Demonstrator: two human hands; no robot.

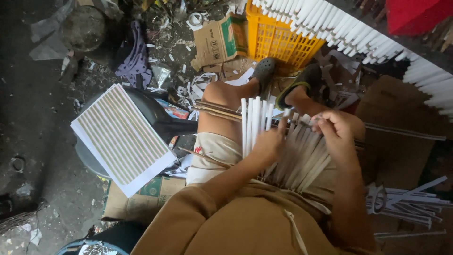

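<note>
I sit with a bundle of white paper tubes point(302, 156) fanned across my lap. My left hand point(270, 141) grips several upright white tubes point(254, 122) near their lower ends. My right hand point(336, 130) pinches a thin stick point(401, 132) that runs off to the right, its fingers closed over the tops of the slanted tubes. A few thin brown sticks point(214, 109) lie across my left knee.
A stack of striped paper sheets point(120, 139) rests on a dark stool at left. A yellow crate point(278, 40) stands beyond my feet, under a row of white tubes point(358, 35). Loose tubes point(408, 200) lie at right. Cardboard and paper scraps litter the floor.
</note>
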